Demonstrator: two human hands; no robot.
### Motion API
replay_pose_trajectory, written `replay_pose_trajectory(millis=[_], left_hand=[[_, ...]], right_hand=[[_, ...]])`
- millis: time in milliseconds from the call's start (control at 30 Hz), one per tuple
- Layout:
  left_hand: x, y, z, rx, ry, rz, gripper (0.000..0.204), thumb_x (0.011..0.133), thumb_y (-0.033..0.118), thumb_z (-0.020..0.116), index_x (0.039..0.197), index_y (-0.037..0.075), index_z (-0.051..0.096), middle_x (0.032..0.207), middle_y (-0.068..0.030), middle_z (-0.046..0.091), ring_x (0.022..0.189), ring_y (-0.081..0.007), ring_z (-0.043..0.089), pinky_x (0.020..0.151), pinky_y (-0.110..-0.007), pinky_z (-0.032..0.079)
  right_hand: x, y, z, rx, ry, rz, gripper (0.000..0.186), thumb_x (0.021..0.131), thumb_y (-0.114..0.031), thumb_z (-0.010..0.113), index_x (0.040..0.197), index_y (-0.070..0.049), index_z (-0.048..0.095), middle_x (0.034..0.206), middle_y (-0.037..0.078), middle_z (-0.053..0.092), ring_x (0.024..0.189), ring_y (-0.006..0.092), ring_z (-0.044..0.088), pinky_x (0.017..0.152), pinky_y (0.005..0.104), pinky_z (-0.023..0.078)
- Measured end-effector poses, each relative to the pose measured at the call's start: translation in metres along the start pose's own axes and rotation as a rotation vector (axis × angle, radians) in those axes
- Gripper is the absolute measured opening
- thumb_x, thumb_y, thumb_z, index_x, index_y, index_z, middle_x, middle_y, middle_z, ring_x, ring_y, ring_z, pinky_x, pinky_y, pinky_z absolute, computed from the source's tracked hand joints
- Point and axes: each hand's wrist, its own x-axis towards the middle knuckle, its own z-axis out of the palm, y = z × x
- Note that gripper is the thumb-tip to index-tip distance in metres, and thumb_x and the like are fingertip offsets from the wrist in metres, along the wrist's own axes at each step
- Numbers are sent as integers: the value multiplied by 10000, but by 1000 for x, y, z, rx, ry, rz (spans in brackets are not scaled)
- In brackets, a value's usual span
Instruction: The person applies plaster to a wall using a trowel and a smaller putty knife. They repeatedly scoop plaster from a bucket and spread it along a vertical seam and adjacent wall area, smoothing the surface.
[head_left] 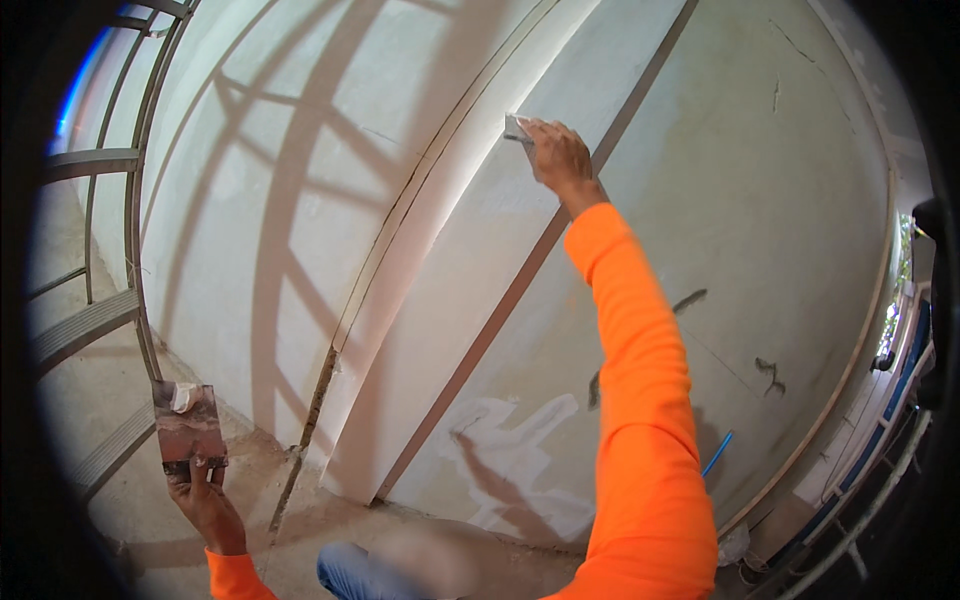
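My right hand (562, 160) reaches up, fingers closed round a small flat putty knife (515, 128). That blade lies against the edge of a pale wall column (450, 260), where two faces meet; most of its handle is hidden in my grip. At lower left, my left hand (212, 510) holds a wide, smeared putty knife (188, 430) from below, blade upward. A lump of white putty (186, 398) sits near the blade's upper edge.
A metal ladder (92, 325) stands at the left, casting shadows on the wall. Cracks and a whitish patch (510, 455) mark the wall right of the column. A blue rod (717, 455) shows beyond my right sleeve. My blue-clad knee (355, 572) is at the bottom.
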Motion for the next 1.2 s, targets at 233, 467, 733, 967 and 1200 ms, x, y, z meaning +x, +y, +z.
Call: replay_pose_trajectory(millis=[233, 467, 733, 967, 1200], left_hand=[[2, -4, -4, 35, 39, 15, 303, 1030, 94, 672, 1326, 36, 643, 1249, -73, 708, 1071, -172, 696, 937, -372, 569], [7, -12, -10, 26, 1, 4, 354, 1029, 131, 690, 1369, 53, 633, 1303, -73, 691, 1134, -183, 683, 953, -372, 564], [4, -19, -11, 58, 60, 28, 374, 1023, 139, 708, 1381, 59, 632, 1288, -63, 698, 1119, -183, 694, 953, -371, 570], [4, -17, -8, 33, 27, 44, 284, 1035, 102, 681, 1312, 46, 648, 1270, -56, 712, 1091, -167, 704, 931, -361, 574], [-1, -16, -5, 25, 37, 83, 262, 1034, 113, 684, 1287, 50, 658, 1242, -58, 714, 1097, -171, 703, 942, -366, 579]], right_hand=[[-49, -16, 19, -100, -45, -107, 466, 1026, -54, 537, 1438, -241, 647, 1450, 40, 669, 1283, 313, 640, 1118, 439, 524], [-12, -14, 7, -49, 127, -134, 344, 1023, -88, 590, 1346, -140, 697, 1411, 78, 689, 1207, 306, 668, 1033, 442, 543], [-58, -29, 35, -161, 2, -134, 345, 1041, -132, 571, 1355, -186, 701, 1422, 53, 682, 1262, 308, 655, 1068, 446, 552], [12, 7, 15, -65, 43, 26, 395, 1035, -63, 544, 1404, -134, 666, 1424, 62, 682, 1259, 301, 652, 1061, 442, 561], [-68, -34, 35, -183, 86, -172, 380, 997, -206, 656, 1373, -159, 689, 1386, 74, 700, 1198, 332, 674, 1033, 485, 551]])
